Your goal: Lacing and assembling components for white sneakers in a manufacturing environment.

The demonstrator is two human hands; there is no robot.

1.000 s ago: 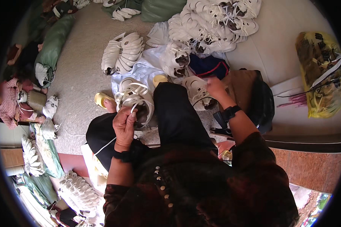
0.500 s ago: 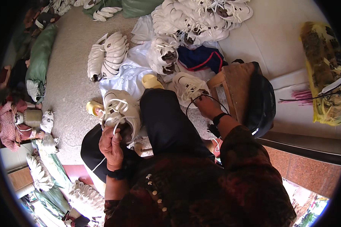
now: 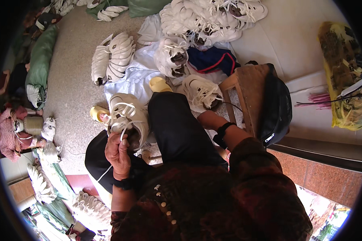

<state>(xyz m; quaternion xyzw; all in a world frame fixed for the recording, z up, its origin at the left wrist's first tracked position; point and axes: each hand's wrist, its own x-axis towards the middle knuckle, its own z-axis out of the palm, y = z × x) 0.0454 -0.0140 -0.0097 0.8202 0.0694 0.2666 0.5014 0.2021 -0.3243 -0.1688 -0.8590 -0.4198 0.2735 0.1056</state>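
Note:
A white sneaker (image 3: 128, 108) with loose white laces rests against my left knee, its heel opening toward me. My left hand (image 3: 118, 156) is closed at that opening, thumb and fingers pinching a white shoelace (image 3: 123, 132). My right hand (image 3: 211, 119) is beside my right knee, its back toward me and its fingers hidden. Just beyond it, a second white sneaker (image 3: 200, 92) lies on the ground, laces across its top. From near that sneaker's opening, a thin black cord (image 3: 233, 105) curves toward the wooden stool; whether my right hand holds it is hidden.
At right stands a wooden stool (image 3: 249, 94) with a black bag (image 3: 276, 110) against it. Piled white sneakers (image 3: 213, 20) lie beyond, near a white cloth (image 3: 134, 78) and a dark blue cloth (image 3: 211, 60). A yellow bag (image 3: 344, 76) is far right; people sit at left.
My right hand has moved left and toward me, away from the second sneaker's opening. The black cord's wide loop no longer shows. My left hand keeps its pinch on the shoelace.

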